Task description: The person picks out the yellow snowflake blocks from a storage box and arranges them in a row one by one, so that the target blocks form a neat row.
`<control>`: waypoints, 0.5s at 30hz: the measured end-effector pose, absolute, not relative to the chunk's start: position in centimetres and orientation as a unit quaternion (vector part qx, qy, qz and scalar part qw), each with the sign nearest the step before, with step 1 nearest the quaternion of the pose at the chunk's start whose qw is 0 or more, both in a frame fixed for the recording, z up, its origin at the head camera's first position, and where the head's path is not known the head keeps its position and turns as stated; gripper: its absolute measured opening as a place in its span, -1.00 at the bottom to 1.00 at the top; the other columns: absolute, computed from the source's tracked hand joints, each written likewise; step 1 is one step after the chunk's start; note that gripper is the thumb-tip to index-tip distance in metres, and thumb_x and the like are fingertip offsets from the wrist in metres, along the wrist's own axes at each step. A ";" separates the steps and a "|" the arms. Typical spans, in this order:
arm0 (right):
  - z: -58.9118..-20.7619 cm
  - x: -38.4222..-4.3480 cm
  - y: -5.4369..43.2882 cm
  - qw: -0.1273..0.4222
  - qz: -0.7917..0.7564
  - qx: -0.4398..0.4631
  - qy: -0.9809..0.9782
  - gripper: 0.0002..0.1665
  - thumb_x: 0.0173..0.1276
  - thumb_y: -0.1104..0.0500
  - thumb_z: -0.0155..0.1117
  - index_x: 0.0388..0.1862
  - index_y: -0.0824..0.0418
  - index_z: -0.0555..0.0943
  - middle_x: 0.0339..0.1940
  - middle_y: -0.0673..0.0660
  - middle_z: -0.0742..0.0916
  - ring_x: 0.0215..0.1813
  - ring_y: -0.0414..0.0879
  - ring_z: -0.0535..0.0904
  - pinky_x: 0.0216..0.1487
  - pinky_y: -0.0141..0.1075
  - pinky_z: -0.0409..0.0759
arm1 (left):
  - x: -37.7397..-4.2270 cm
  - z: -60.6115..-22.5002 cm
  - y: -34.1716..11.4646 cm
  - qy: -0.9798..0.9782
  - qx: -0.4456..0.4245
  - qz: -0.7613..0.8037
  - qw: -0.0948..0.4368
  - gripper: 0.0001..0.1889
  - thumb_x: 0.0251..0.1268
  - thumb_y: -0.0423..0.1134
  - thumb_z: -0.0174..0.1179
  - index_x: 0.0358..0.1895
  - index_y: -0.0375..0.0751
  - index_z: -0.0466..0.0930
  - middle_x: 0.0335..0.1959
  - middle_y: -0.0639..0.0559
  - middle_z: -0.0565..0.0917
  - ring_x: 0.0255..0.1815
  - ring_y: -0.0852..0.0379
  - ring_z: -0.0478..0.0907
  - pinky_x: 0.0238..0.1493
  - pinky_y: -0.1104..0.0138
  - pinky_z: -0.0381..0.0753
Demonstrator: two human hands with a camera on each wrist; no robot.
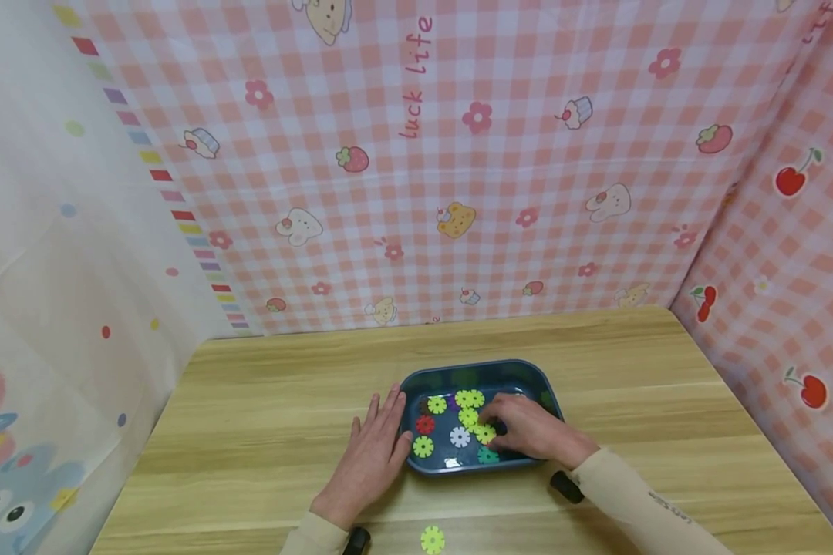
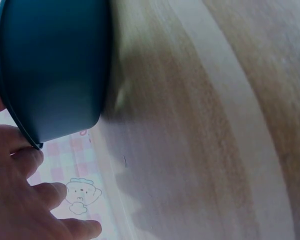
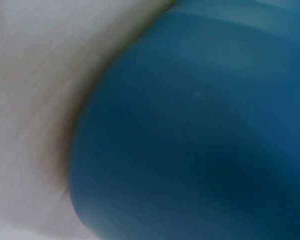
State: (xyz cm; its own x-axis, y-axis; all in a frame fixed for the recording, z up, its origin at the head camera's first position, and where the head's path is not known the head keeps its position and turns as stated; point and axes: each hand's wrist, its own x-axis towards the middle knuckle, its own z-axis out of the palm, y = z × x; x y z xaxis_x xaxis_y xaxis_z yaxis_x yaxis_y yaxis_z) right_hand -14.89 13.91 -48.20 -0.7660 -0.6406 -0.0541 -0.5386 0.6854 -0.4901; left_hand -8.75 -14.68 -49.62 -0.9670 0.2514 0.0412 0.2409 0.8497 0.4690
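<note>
A dark blue rectangular tray [image 1: 482, 468] holds several notched plastic snowflake discs. Most are yellow-green, with a red disc [image 1: 425, 425], a white disc [image 1: 460, 437] and a green disc [image 1: 488, 455] among them. My left hand [image 1: 371, 455] lies at the tray's left end, its fingers stretched out and its thumb at the rim; the left wrist view shows fingers beside the tray's outer wall [image 2: 55, 75]. Inside the tray, my right hand [image 1: 527, 426] bends its thumb and fingers down around a yellow-green disc [image 1: 486, 434]; I cannot tell whether they grip it.
One loose yellow-green disc [image 1: 433, 539] lies on the wooden table [image 1: 278, 408] near its front edge. Checked cloth [image 1: 403, 185] hangs behind the table and along its right side, a pale cloth [image 1: 76, 254] on the left. The tray's wall [image 3: 190, 140] fills the right wrist view.
</note>
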 end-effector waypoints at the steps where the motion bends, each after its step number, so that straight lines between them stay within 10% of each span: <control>1: -48.2 -14.9 13.9 0.110 -0.229 -0.326 0.911 -0.63 0.25 0.18 0.59 0.02 0.24 0.76 -0.05 0.07 0.75 0.01 -0.04 0.66 0.11 -0.03 0.66 | -8.7 -49.6 -14.7 0.962 0.128 0.242 0.011 -0.36 0.67 -0.05 -0.04 0.64 -0.25 0.13 0.70 -0.08 0.07 0.67 -0.30 -0.06 0.44 -0.44 0.07; 15: -48.3 -14.9 13.9 0.103 -0.224 -0.333 0.910 -0.66 0.25 0.17 0.59 -0.02 0.23 0.76 -0.11 0.03 0.74 -0.08 -0.11 0.64 0.01 -0.10 0.67 | -8.7 -49.6 -14.6 0.961 0.130 0.243 0.003 -0.36 0.67 -0.06 -0.02 0.64 -0.26 0.14 0.69 -0.10 0.08 0.66 -0.32 -0.03 0.43 -0.45 0.08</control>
